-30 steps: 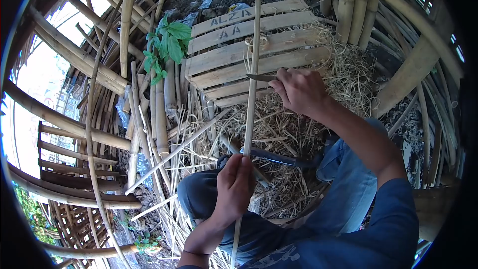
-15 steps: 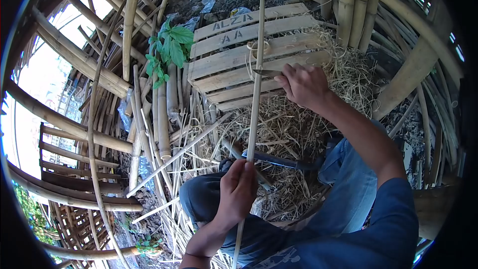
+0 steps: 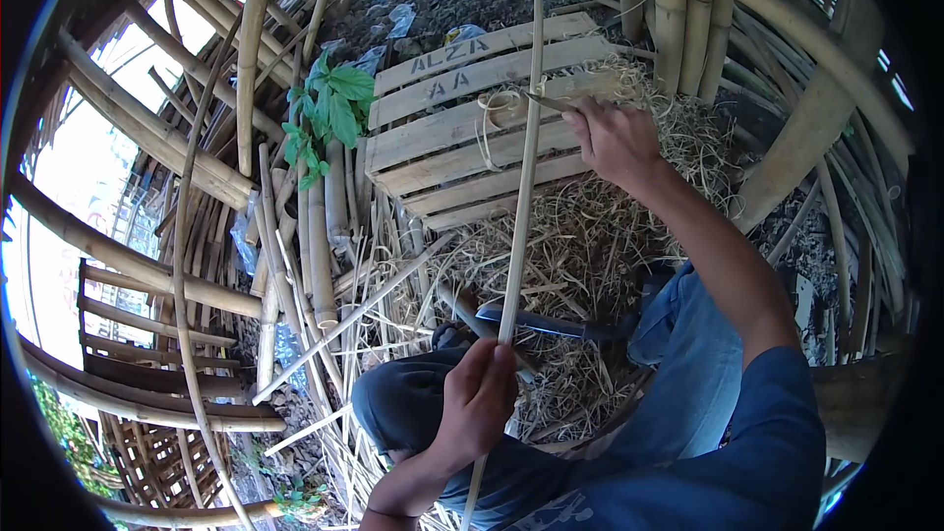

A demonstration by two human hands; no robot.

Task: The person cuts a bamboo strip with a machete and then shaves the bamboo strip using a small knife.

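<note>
A long pale bamboo strip (image 3: 525, 177) runs upright through the middle of the head view. Low on it, my left hand (image 3: 478, 401) is closed around the strip above my knee. My right hand (image 3: 618, 143) grips a small knife (image 3: 551, 102), its handle hidden in the fingers. The blade reaches left to the strip's upper part, where a thin curled shaving (image 3: 500, 113) hangs. Behind the strip lies a slatted wooden crate (image 3: 442, 143) with stencilled letters. A larger dark blade (image 3: 546, 322) lies across my lap area, behind the strip.
Curly bamboo shavings (image 3: 580, 246) cover the ground beside the crate. Several thin strips (image 3: 349, 320) lie to the left. A leafy green plant (image 3: 334, 103) grows by the crate. Bamboo poles (image 3: 696, 25) stand at the back right, and a bamboo frame (image 3: 147, 261) lines the left.
My right hand and the knife have moved up and slightly right along the strip. The strip's upper end has tilted right, and my left hand has shifted slightly down.
</note>
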